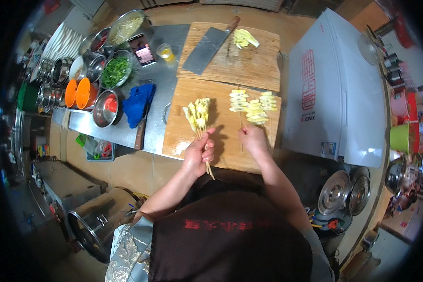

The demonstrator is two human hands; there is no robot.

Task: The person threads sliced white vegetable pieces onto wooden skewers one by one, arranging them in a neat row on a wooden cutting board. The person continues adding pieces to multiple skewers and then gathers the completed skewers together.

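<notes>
My left hand (200, 152) is closed around the bare sticks of a bundle of skewers (197, 114), their tops threaded with pale yellow-green vegetable pieces. It is over the near wooden cutting board (176, 134), toward the front edge. On the right of that board lie several more vegetable skewers (256, 113), side by side. My right hand (254, 139) is just below them, its fingers pinched on the stick of the leftmost skewer (238, 101). My fingers partly hide that stick.
Behind is a second cutting board (256, 70) with a cleaver (204, 49) and a leafy yellow-green piece (244, 38). To the left are a blue cloth (138, 104), a wooden-handled knife (140, 135), a phone (142, 50), a cup (165, 52) and a bowl of chopped greens (115, 71). A white chest freezer (333, 89) stands right.
</notes>
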